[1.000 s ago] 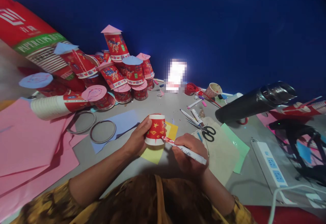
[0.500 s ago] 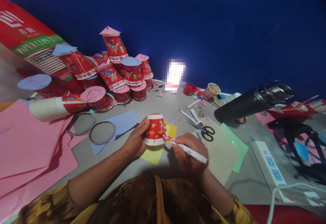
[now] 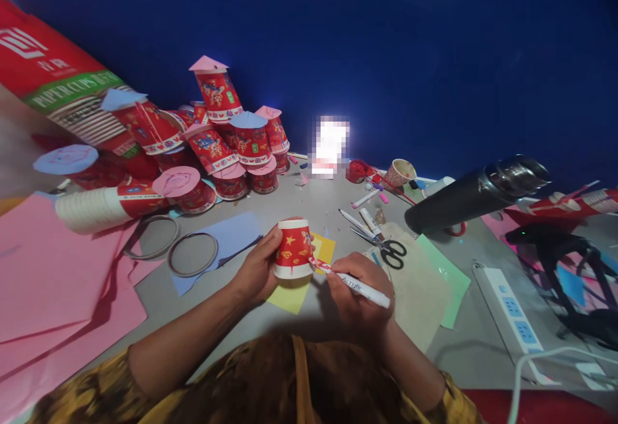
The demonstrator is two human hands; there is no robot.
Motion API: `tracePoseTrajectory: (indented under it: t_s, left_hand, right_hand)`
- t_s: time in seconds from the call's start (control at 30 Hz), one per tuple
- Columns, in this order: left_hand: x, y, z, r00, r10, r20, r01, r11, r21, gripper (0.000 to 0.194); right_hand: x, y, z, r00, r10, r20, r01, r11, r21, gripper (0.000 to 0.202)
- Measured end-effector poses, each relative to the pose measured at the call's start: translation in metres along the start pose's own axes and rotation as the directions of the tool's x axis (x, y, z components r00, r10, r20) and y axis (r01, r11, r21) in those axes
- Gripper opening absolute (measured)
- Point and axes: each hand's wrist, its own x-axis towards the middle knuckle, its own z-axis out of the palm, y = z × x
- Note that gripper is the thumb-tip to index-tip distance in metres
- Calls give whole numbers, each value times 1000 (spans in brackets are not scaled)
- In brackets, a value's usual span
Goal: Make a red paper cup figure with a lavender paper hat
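In the middle of the head view, my left hand [image 3: 261,263] is closed around a red paper cup [image 3: 293,250] with gold stars and swirls, held upside down above the table. A thin red streak runs onto its white lower band. My right hand [image 3: 362,285] grips a white acrylic marker [image 3: 363,289], its red-smeared tip touching or very near the cup's right side. Beneath the cup lie sheets of yellow paper [image 3: 292,295]. Right of the marker are black-handled scissors [image 3: 393,253] on a beige cloth [image 3: 420,295].
Decorated cups with paper roofs [image 3: 251,141] are stacked at the back left, near a sideways stack of cups [image 3: 91,208] and tape rings [image 3: 193,255]. Pink sheets [image 3: 53,263] cover the left. A dark flask [image 3: 463,195] and a power strip [image 3: 512,311] are at right.
Almost nothing differs. The view has shifted very slightly, and both hands keep the cup and marker in nearly the same position.
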Motion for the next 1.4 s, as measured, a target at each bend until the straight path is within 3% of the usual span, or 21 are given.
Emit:
tracePoseTrajectory:
  t_s: [0.13, 0.33, 0.57, 1.07, 1.4]
  left_hand:
    - [0, 0, 0, 1000, -14, -5, 13, 1000, -4, 57]
    - [-1, -1, -2, 1000, -20, 25, 19, 1000, 5, 61]
    - [0, 0, -4, 999, -37, -11, 37, 999, -7, 52]
    - [0, 3, 0, 995, -93, -27, 90, 993, -75, 56]
    - [-2, 4, 3, 994, -97, -50, 93, 992, -90, 52]
  right_hand:
    - [2, -3, 0, 1000, -16, -4, 16, 1000, 8, 9]
    - [3, -3, -1, 992, -57, 111, 59, 998, -14, 13]
    - [1, -2, 1, 1000, 5, -20, -5, 1000, -6, 9]
    - [3, -5, -2, 998, 56, 16, -57, 998, 35, 13]
    - [3, -4, -1, 1000, 18, -2, -18, 999, 38, 11]
